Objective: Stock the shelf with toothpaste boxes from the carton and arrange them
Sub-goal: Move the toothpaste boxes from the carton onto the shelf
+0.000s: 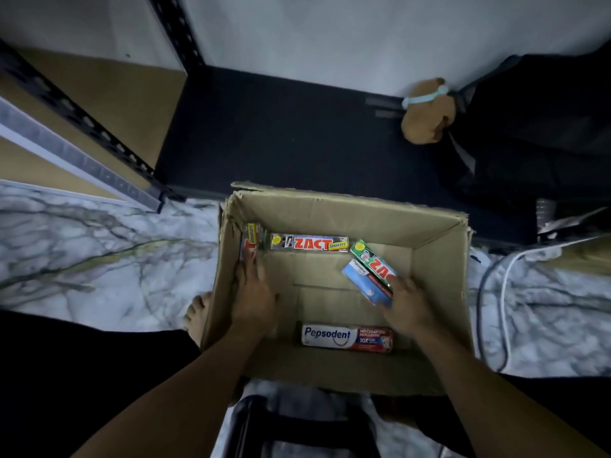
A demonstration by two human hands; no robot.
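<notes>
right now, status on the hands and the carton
Left hand on toothpaste boxes by carton wall, grip unclear. Right hand holds green Zact box and blue Pepsodent box. Nothing blocking either hand.

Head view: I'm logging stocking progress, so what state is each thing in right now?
Carton, open on top, standing on the floor.
Left hand, fingers touching the left-wall boxes.
Right hand, gripping green Zact box and blue Pepsodent box, both tilted.
Zact Smokers box, lying along the far wall.
Red Pepsodent box, lying flat by the near wall.
</notes>
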